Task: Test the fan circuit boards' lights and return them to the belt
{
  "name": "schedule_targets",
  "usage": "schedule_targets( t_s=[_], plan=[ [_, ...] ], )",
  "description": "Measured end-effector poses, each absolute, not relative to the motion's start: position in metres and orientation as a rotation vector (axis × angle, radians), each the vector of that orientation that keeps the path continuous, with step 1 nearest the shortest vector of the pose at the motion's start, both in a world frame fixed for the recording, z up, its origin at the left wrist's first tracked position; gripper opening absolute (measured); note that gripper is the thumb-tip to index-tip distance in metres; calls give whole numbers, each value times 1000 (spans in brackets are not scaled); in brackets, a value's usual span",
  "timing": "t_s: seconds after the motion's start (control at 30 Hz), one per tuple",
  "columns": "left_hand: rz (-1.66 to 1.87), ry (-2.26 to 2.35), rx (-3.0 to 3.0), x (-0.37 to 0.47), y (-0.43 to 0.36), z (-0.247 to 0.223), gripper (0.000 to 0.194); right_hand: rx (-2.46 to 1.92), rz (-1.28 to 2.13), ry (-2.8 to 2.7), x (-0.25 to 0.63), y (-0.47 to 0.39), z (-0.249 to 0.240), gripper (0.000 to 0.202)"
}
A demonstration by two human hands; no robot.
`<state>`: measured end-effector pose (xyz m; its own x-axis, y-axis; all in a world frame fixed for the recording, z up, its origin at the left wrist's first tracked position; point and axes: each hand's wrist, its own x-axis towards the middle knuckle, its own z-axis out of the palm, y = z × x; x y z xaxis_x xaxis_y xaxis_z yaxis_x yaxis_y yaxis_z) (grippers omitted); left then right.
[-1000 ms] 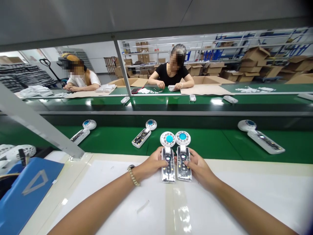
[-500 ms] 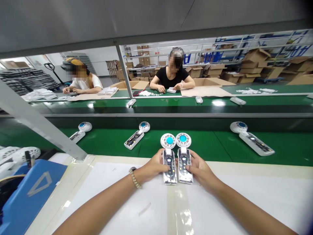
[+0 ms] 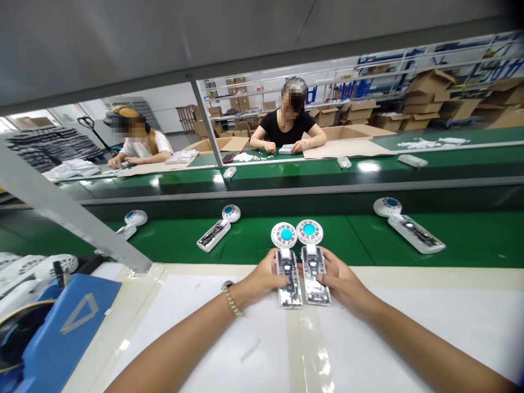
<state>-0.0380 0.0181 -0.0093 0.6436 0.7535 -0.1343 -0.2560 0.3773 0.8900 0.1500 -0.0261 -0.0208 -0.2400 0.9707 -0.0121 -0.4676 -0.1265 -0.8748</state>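
In the middle of the head view, two handheld fans stand side by side, each with a round white head, a blue centre and a clear-fronted handle showing a circuit board. My left hand [image 3: 266, 277] is closed around the handle of the left fan [image 3: 289, 284], thumb on its front. The right fan [image 3: 315, 281] is gripped by my right hand [image 3: 340, 277], its thumb also pressed on the front. Small lights glow on both boards. The two fan heads touch or nearly touch; the handles are slightly apart. The fingers behind the handles are mostly hidden.
Beyond the white worktop [image 3: 196, 338] runs a green conveyor belt [image 3: 278, 221] carrying several similar fans, one open-faced fan [image 3: 215, 234] among them. A blue bin [image 3: 77, 327] with white fan parts stands left, beside a slanted metal post [image 3: 82, 213]. Two co-workers sit across the line.
The fans on the near belt have shifted left, while white cases on the far belt have shifted right. My view has tilted slightly. Both hands keep their grip on the fans.
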Motion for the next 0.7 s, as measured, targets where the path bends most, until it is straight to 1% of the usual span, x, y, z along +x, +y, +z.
schedule_targets(
  t_s=[0.17, 0.3, 0.7],
  plan=[
    [677, 629, 974, -36, 17, -4, 67, -762, 1645, -942, 151, -25, -22, 57],
    [681, 644, 991, -36, 17, -3, 66, -772, 1623, -944, 150, -25, -23, 60],
    [673, 605, 975, -37, 18, -6, 64, -774, 1635, -947, 151, -25, -22, 58]
  ],
)
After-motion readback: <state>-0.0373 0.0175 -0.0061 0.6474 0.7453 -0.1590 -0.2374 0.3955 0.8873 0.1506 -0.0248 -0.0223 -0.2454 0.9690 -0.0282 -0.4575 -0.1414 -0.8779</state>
